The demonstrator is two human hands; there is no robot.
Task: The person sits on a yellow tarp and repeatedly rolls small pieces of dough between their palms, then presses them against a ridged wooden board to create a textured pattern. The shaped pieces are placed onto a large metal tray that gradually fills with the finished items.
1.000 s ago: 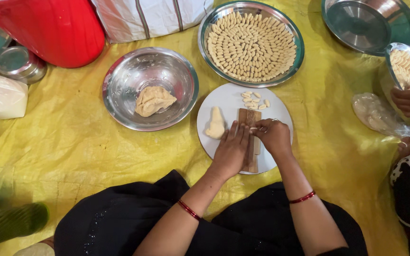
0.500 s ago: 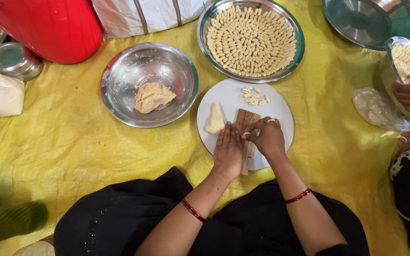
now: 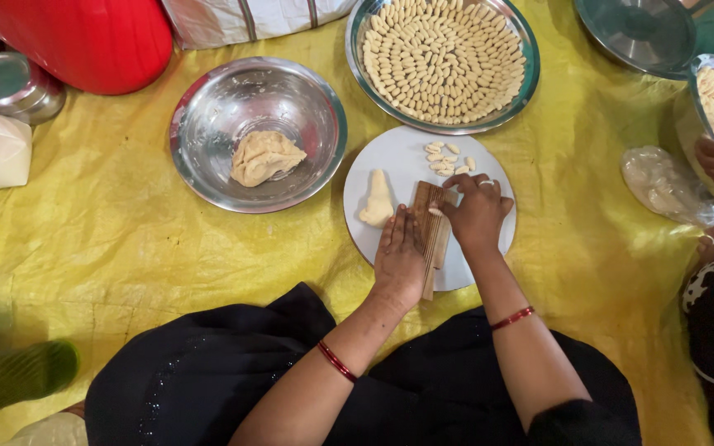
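On yellow sheet (image 3: 117, 248), white plate (image 3: 402, 157), ridged board (image 3: 433, 227)

A ridged board (image 3: 431, 223) lies on a plate (image 3: 398, 157), a dough lump (image 3: 377, 200) to its left. Left of the plate sits a bowl (image 3: 208, 107); behind it, a tray (image 3: 525, 83) of pieces.

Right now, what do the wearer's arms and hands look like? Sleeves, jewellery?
Both forearms are bare; any sleeves are out of frame. The left hand has a thin red bangle on that wrist. The right hand has a matching red bangle and a ring on one finger. No gloves.
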